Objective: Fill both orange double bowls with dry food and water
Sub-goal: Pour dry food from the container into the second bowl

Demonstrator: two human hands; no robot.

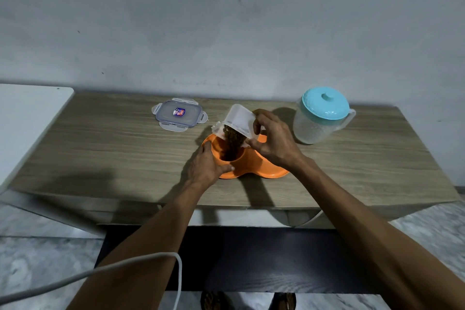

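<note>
A long desk (100, 153) of grey-brown wood-grain laminate is seen. On it are laid a clear rectangular clip-lock plastic lid (179, 115) at back left, an orange plastic double bowl (254, 163) near the middle, and a frosted plastic pitcher (319, 123), turquoise-capped and possibly holding water, at back right.

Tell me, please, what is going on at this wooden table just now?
A person's right hand tips a clear plastic container, pouring brown dry food into the left compartment of an orange plastic double bowl. The left hand grips the bowl's left rim. The container's clear snap lid lies on the wooden table behind, and a clear pitcher with a teal lid stands untouched to the right.
</note>
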